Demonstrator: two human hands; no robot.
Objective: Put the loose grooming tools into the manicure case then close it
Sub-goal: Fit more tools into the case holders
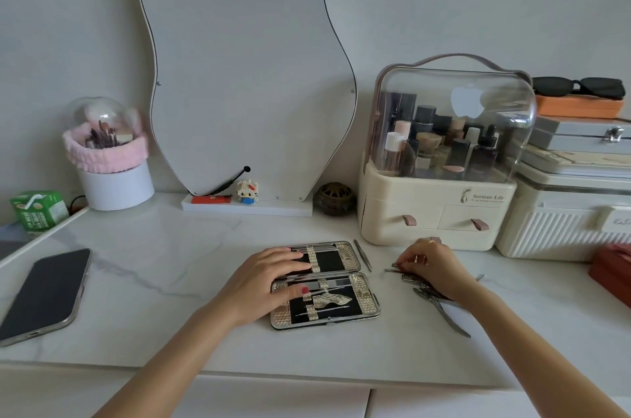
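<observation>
1. The right hand (432,267) is curled over a small heap of loose steel grooming tools (415,278), its fingertips pinching one thin metal piece at the heap's far-left edge; which tool that is cannot be told.
2. The left hand (269,281) lies flat with straight fingers across the open manicure case (358,294), a silver-framed, black-lined folding case with woven straps. It presses the case down and holds nothing.
3. To do this step well, I would lift one tool alone, clear of the tangle, so the others are not dragged. Keep the left hand pressing so the case does not slide on the smooth white marble-look table (170,257).
4. Carry the tool leftward to a free strap and slide it in end first. The left fingers cover part of the far half and may need to shift.
5. Count, nearest the right hand first: one pinched piece; under the palm, one ridged clipper-like piece and one steel nipper (444,310) pointing toward the person. More may be hidden.
6. Between the two hands lies one slim steel tweezer (362,255), just beside the case's far half.
7. One case, two halves, several tools already strapped in.
8. Well left of the left hand: one dark smartphone (44,294).
</observation>
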